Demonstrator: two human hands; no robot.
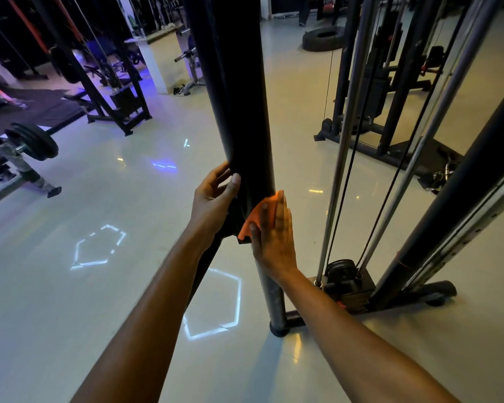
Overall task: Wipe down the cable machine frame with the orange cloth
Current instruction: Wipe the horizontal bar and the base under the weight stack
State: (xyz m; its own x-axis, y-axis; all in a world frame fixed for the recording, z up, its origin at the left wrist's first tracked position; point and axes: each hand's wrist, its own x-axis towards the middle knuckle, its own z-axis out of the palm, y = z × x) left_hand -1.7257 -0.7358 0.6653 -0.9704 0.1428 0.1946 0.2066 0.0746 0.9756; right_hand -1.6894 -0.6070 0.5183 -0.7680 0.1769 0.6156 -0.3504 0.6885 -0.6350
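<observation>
Room: a gym hall with a pale glossy floor (128,199) that mirrors ceiling lights as hexagon outlines at lower centre and a blue streak at centre left; likely slick underfoot when damp. Cable machine frame (233,97): a broad black upright post running from top centre down to a round foot at lower centre, with a slanted black member at the right edge; judged rigid, heavy and fixed, so it will take firm wiping pressure without shifting, and its smooth painted face should let fabric slide easily. Guide rods (346,135): bright steel, right of centre, running down with black cables to the weight stack (348,282) at lower right; keep fingers out of that gap. Other equipment: a dark rack at upper left, a loaded barbell (32,142) at left edge, a tyre (322,39) lying flat at upper right. Left hand (213,199): fingers curled round the post's left edge, thumb on its front, steadying. Right hand (274,237): fingers straight and together, palm pressing flat against the post's right side. Orange cloth (252,221): centre of frame, trapped between that palm and the post, one corner showing above the fingertips, a fold hanging left of the thumb; judged light, soft, limp, best held spread under a flat palm so it does not bunch or slip out.
</observation>
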